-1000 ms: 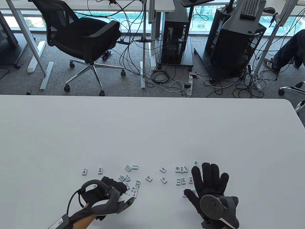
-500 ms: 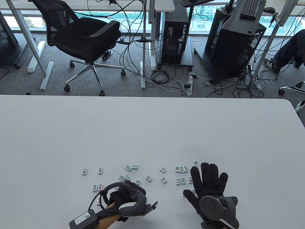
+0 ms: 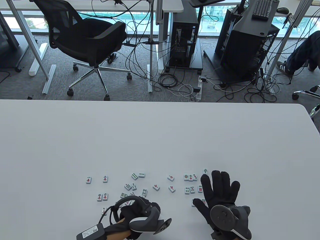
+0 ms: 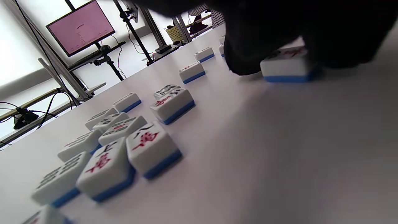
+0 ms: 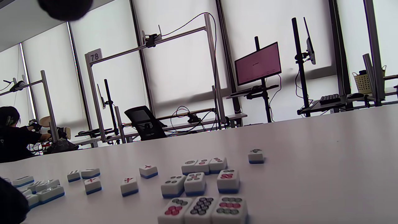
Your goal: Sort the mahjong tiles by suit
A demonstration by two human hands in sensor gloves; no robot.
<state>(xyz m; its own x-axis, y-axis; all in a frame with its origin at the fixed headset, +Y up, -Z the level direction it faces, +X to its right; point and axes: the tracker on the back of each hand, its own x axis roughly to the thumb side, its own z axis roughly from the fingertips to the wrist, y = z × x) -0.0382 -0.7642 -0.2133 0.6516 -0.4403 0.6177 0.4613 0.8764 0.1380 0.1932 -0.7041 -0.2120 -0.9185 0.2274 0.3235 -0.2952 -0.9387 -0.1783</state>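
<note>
Small white mahjong tiles with blue backs lie face up near the table's front edge. Character tiles [image 3: 102,196] are at the left, bamboo tiles [image 3: 134,176] in the middle, three red-marked tiles [image 3: 156,187] right of them, and circle tiles [image 3: 190,177] at the right. My left hand [image 3: 128,203] is curled low over the middle cluster. In the left wrist view its fingers [image 4: 245,59] pinch a red-marked tile [image 4: 286,67] that lies on the table. My right hand [image 3: 220,190] lies flat with fingers spread beside the circle tiles [image 5: 202,207] and partly covers some.
The white table [image 3: 160,135] stretches far beyond the tiles. One lone tile [image 3: 205,171] lies just beyond my right index finger. An office chair [image 3: 85,42], cables and computer racks stand on the floor past the far edge.
My left hand has moved right and back toward the front edge, uncovering three character tiles at the left. It now pinches a tile in the middle cluster. My right hand has not moved.
</note>
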